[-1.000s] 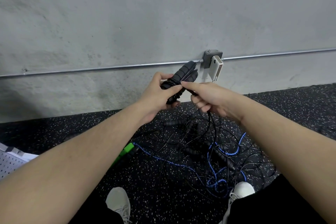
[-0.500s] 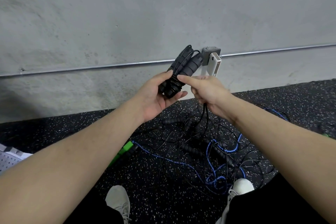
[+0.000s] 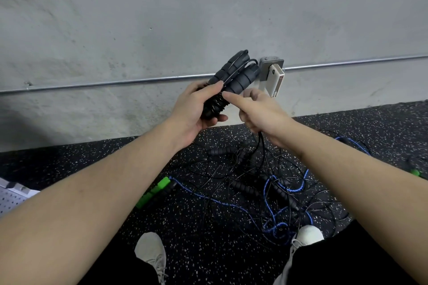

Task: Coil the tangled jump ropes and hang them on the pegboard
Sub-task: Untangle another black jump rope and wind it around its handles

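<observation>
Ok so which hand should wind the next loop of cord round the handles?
Probably the right hand: it pinches the black cord, while the left hand grips both black handles.

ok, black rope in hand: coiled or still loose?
Partly coiled: a few turns wrap the paired black handles in the left hand; the cord still runs from the right hand down to the floor tangle.

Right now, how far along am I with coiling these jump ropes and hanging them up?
Early. Done: nothing appears hung; the pegboard lies at the left edge on the floor. In hand: your left hand holds the two black handles together with cord wrapped round them, while your right hand feeds the black cord. Left: the tangled pile on the floor, including a blue rope and green handles.
</observation>
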`<state>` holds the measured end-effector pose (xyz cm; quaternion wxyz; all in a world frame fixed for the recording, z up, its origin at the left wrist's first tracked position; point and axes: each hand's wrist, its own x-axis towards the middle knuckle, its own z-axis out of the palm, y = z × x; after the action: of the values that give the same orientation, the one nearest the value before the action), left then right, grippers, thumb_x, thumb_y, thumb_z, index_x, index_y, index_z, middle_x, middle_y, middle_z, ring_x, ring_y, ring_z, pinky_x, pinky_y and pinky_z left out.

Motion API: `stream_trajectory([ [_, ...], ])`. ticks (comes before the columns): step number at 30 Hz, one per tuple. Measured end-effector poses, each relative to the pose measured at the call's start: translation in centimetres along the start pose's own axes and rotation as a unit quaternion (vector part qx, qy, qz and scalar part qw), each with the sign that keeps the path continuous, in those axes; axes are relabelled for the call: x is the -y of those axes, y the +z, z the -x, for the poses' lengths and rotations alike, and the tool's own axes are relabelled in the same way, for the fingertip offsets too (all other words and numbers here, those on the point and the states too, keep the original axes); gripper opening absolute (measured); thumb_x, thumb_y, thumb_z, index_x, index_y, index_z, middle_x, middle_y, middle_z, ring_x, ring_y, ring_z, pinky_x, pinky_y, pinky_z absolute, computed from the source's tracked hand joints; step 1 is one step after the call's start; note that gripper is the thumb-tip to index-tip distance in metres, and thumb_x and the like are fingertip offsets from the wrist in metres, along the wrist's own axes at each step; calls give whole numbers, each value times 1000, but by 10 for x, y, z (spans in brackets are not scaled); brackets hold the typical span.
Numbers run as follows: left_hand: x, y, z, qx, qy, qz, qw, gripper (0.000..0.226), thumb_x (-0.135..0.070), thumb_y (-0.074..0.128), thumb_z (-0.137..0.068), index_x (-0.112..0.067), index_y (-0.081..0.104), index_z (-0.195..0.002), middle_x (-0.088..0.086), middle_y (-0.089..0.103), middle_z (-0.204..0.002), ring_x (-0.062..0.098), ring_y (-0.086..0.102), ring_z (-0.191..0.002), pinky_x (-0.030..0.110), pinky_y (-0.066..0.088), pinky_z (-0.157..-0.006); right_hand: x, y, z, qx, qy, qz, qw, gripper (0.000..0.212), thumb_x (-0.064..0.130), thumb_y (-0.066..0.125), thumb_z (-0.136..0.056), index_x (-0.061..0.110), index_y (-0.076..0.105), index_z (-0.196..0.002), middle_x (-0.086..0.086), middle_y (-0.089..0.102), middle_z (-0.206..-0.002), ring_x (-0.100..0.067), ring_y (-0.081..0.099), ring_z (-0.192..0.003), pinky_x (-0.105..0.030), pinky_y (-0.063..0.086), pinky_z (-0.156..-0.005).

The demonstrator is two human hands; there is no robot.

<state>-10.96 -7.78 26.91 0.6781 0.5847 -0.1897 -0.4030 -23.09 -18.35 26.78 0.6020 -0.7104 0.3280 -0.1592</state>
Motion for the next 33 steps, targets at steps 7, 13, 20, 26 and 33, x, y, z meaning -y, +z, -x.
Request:
stream_trajectory([
  [7,-7,-10,-1,17,-41,59,997,23,-32,66,-96,-12,65,-109,0,73,-81,17,71,-64,21,56,-50,-3,-1,6,86,-101,46,990,34,36,49,-105,18,73,-87,2,44,-51,-16,56,-59,-35,52,-79],
  [13,-13,-13,-3,37,-46,95,994,20,-23,64,-98,-6,70,-105,9,77,-90,22,74,-71,31,64,-71,-3,-5,11,185,-62,-17,981,22,23,45,-108,19,66,-113,-5,54,-59,-24,65,-58,-38,58,-70],
  [20,-14,-20,-4,-7,-43,128,991,30,-21,72,-92,-4,70,-117,12,74,-103,38,70,-111,30,61,-60,-7,-15,4,158,-36,42,986,27,32,44,-107,18,64,-95,9,37,-55,-8,31,-48,-22,27,-46],
  [26,-16,-23,-1,37,-57,132,989,22,-28,68,-95,-10,73,-107,9,76,-94,43,74,-90,25,60,-56,-8,-19,5,152,-33,101,983,26,36,47,-105,21,62,-89,7,39,-56,-9,32,-47,-20,27,-43],
  [33,-16,-27,-2,80,-93,124,985,39,-35,73,-80,-7,72,-108,8,72,-87,34,74,-75,19,54,-43,-15,-31,1,210,-14,63,976,27,33,46,-106,21,68,-97,7,35,-63,-8,30,-54,-20,28,-50],
])
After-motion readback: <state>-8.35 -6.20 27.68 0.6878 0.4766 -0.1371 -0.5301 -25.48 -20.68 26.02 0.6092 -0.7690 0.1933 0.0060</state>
